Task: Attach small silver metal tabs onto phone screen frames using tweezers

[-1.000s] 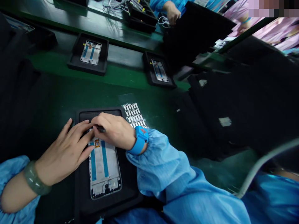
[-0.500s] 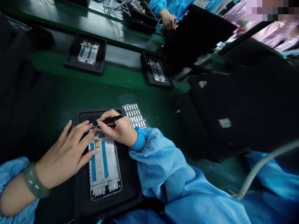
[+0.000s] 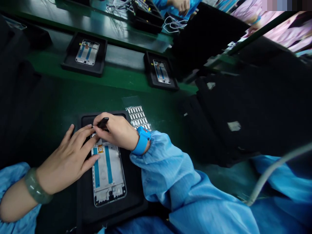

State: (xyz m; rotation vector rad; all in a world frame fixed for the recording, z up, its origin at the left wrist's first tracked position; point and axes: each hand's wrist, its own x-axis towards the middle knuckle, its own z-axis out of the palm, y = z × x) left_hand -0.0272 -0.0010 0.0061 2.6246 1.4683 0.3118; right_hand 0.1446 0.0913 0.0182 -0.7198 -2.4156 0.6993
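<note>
A phone frame (image 3: 103, 172) with two blue strips and a small orange flex piece lies in a black foam tray (image 3: 133, 188). My left hand (image 3: 69, 152) rests along its upper left side, fingers stretched out and fingertips at the top edge. Pinched in my right hand (image 3: 119, 130) are black tweezers (image 3: 103, 123), pointing down at the frame's top left corner beside my left fingertips. Their tips are hidden by my fingers. Just past my right wrist lies a clear sheet of small white-and-black stickers (image 3: 137, 116).
Two more foam trays, left (image 3: 99, 66) and right (image 3: 148, 71), hold similar phone frames farther back. Stacked black trays (image 3: 219, 107) fill the right side. A grey hose (image 3: 270, 175) curves at lower right. A co-worker's hand (image 3: 181, 6) is across the bench near white cables (image 3: 174, 24).
My right hand has shifted left towards the frame's top left corner, and the tweezers have turned more upright. My left hand stays put. The co-worker's hand has moved up, away from the cables.
</note>
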